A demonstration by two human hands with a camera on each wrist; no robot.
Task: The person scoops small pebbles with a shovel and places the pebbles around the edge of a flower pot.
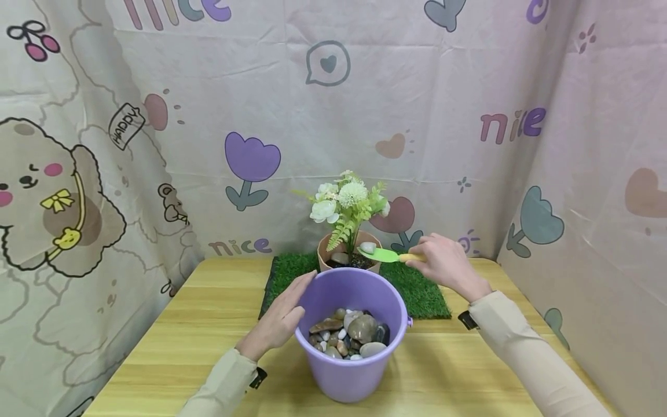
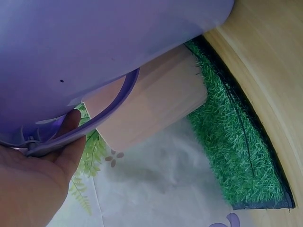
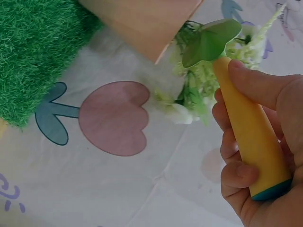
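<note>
Head view: a pale stone (image 1: 367, 248) lies on the tip of a trowel (image 1: 388, 256), at the right side of the flowerpot's (image 2: 161, 99) mouth.
The right hand (image 1: 445, 259) curls its fingers round the trowel's yellow handle (image 3: 251, 135); the left hand (image 1: 281, 313) rests against the side of the purple bucket (image 1: 346, 379), fingers straight. Nothing visible pens the pale stone in, so a twist of the right hand could roll it off onto the grass mat (image 1: 419, 295) or the desk (image 1: 224, 307). Tipped too quickly, it might strike the flowers (image 1: 352, 196); whether the blade (image 1: 383, 255) touches the flowerpot cannot be told. A hard push from the left hand could slide the bucket, with the loose stones (image 1: 363, 328) inside, into the flowerpot.
</note>
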